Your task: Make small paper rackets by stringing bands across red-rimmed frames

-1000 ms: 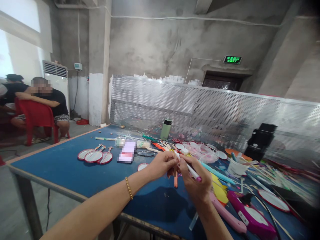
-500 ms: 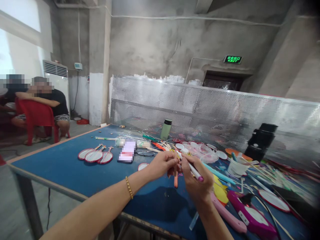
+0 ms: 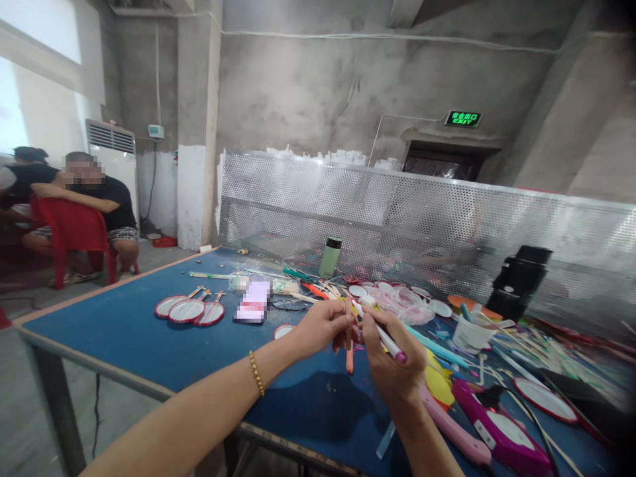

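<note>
My left hand (image 3: pixel 320 328) is closed in a pinch on an orange stick (image 3: pixel 350 354) that hangs down from its fingers above the blue table (image 3: pixel 124 331). My right hand (image 3: pixel 392 361) is closed round a white pen with a magenta end (image 3: pixel 382 333), its tip pointing up-left at the left fingers. Both hands meet over the middle of the table. A gold bracelet (image 3: pixel 256 373) sits on my left wrist.
Three small red-rimmed fans (image 3: pixel 189 310) lie at the left. A green flask (image 3: pixel 330 256), a white cup (image 3: pixel 470 331), a black device (image 3: pixel 517 278), a magenta glue gun (image 3: pixel 501 434), yellow shapes (image 3: pixel 437 381) and sticks crowd the right. A perforated metal screen (image 3: pixel 422 218) backs the table. People sit on a red chair (image 3: pixel 74 232).
My right hand and the pen have shifted slightly to the right and down. The left hand has hardly moved.
</note>
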Motion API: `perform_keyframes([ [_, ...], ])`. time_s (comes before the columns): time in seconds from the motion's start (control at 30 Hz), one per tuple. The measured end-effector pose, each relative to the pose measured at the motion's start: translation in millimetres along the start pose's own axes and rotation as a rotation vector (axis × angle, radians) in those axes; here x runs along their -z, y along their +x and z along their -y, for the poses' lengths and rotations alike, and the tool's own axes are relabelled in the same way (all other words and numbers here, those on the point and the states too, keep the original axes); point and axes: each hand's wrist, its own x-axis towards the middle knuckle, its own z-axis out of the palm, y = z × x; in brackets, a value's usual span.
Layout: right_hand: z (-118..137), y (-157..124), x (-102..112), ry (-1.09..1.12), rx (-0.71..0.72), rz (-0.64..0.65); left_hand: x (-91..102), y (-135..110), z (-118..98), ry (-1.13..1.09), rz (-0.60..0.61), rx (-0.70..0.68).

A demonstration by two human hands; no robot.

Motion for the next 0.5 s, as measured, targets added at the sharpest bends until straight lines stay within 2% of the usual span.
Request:
perform_keyframes([
  [0.5, 1.0, 1.1, -0.4, 0.000, 0.032, 0.008, -0.1, -0.4, -1.3, 0.009, 0.012, -0.011],
])
